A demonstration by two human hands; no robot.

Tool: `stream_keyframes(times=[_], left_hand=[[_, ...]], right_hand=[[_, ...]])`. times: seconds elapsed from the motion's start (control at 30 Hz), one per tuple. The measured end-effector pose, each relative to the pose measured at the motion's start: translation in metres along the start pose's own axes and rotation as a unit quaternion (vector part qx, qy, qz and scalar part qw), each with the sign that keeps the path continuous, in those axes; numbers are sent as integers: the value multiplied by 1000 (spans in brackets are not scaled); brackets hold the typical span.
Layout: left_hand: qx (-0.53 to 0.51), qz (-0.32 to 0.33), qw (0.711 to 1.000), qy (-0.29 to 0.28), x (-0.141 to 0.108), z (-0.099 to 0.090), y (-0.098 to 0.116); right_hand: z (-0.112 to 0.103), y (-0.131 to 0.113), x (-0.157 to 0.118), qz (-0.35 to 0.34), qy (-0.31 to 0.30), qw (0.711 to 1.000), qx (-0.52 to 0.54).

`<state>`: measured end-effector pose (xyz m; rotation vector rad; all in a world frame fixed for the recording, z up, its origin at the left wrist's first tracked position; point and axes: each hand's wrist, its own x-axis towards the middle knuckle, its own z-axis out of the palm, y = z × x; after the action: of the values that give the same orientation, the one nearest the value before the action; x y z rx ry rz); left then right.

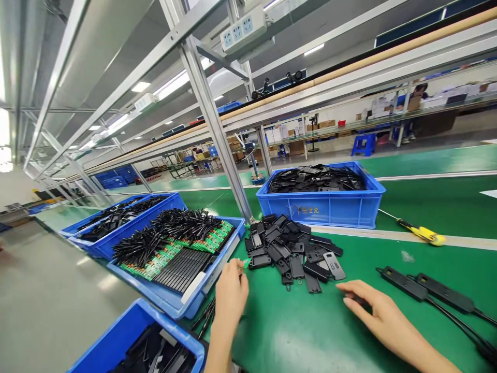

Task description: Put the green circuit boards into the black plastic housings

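My left hand (232, 287) is closed on a small green circuit board (246, 263), whose edge pokes out past the fingertips. Black cables (207, 313) run down beside that wrist; whether they join this board is hidden. In front of both hands lies a loose pile of black plastic housings (281, 246). My right hand (367, 300) hovers at the pile's right side, its fingers apart and nothing visible in them. Nearest to it is a greyish flat cover (334, 266) at the pile's edge. Two black housings with cables (404, 282) lie to its right.
A blue tray (233, 235) on the left carries rows of boards with black leads. Blue bins (318, 207) of black parts stand behind the pile, at far left and at the lower left (142, 305). A yellow-handled screwdriver (423, 233) lies at right. A metal post (213, 114) rises behind.
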<state>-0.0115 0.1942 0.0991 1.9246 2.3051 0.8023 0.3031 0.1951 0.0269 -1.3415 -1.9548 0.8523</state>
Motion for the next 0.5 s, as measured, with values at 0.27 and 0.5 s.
stream_keyframes(times=[0.27,0.5], left_hand=[[-183,296,912,-217,-2,54,98],[48,393,895,-207,27,94,107]], right_hand=[[1,-27,-2,93,-26,904,416],[-19,-14,0,52,107,985,127]])
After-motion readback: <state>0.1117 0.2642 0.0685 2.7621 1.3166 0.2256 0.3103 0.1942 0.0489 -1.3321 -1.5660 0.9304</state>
